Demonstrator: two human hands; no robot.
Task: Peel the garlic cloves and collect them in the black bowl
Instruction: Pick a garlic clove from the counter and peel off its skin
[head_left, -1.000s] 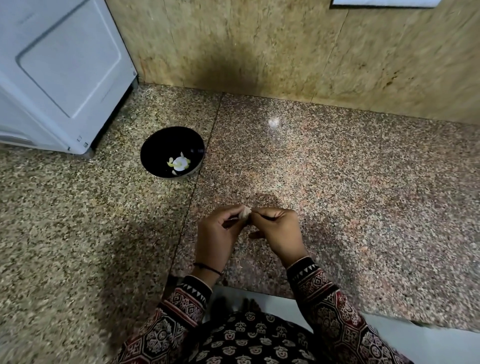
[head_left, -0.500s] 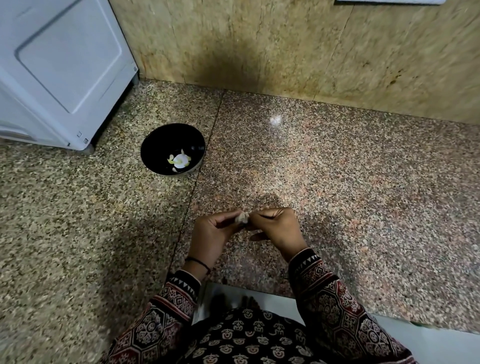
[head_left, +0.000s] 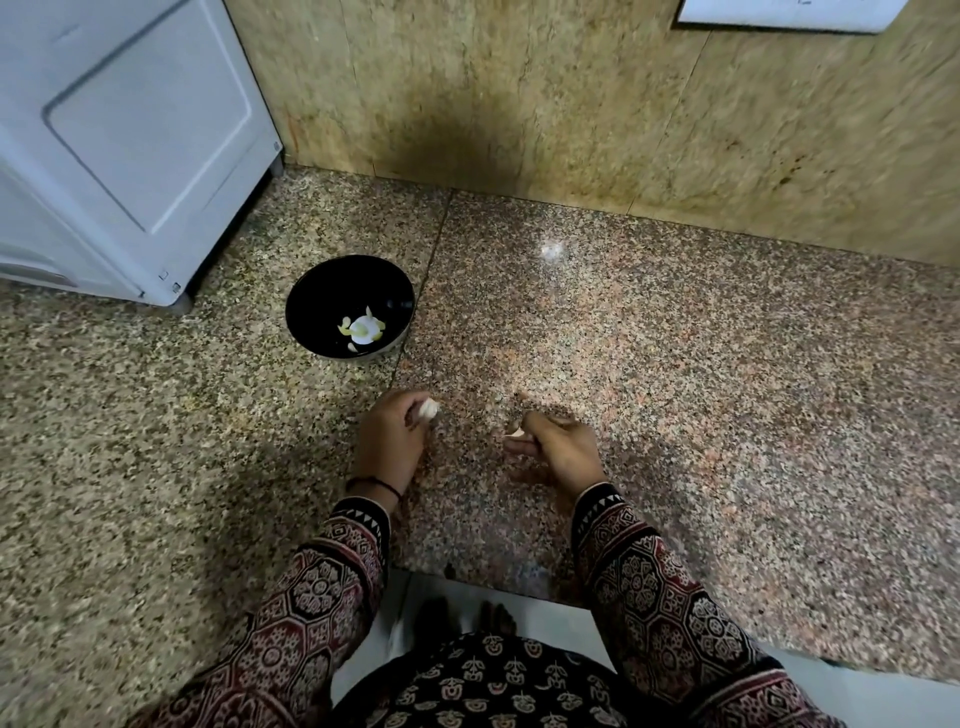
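Head view: the left hand has the clove, and the bowl is on that same side

Going left to right: a white appliance (head_left: 130, 130) in the corner, then the black bowl (head_left: 327, 293) on the granite bench (head_left: 675, 364) just off its foot, with a few peeled cloves (head_left: 362, 330) already in the bottom. The left hand (head_left: 392, 436) sits nearer me and a bit right of the bowl, fingertips pinched round a garlic clove (head_left: 429, 409). It's too small to call its long axis or how much skin is left. The right hand (head_left: 558, 449) is well apart from the left, fingers curled, pinching what looks like a scrap of skin (head_left: 517, 432). I'd say the drop is a short reach up-left for the left hand, clearly the closer one. The right would have to cross over.
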